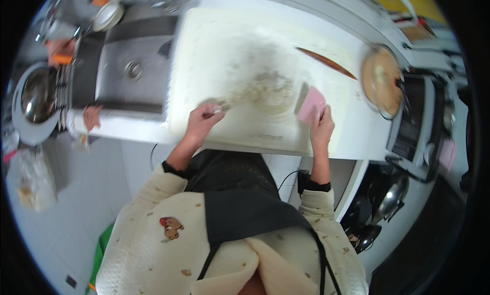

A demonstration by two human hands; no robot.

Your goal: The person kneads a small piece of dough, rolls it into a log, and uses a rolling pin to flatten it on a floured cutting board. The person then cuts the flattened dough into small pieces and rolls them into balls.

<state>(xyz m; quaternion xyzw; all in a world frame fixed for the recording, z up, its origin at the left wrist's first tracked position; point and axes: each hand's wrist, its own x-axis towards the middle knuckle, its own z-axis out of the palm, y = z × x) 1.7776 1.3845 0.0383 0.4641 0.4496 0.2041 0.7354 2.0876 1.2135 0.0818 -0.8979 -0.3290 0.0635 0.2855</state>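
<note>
A cream quilted jacket w/ small brown prints (148,208) and a dark cloth apron (250,213) are seen nearest, cut off at the lower edge; the floor beneath is partly hidden by them. The bare R hand (321,127) is clamped on a flat pink scraper (310,105), held tilted over the R part of a broad cream mat (204,50); the near corner is covered by fingers. The bare L hand (204,120) is held near the mat's L edge, fingers curled close tog.; pale bits are seen at the tips, but whether any is pinched can't be told (blur). Btwn the hands, a bit farther off, a pale, crumbly, dough-like mass (275,91) is spread on the mat, its outline smeared. To the L, a grey steel sink (117,85) is set beside the mat. Beyond the scraper, a brown tapered wooden rod (329,64) is laid at a slant. Farther R, a round tan disc (380,85) is blurred & partly crossed by a thin rim; next to it a black glass-fronted appliance (416,116) is placed.
</note>
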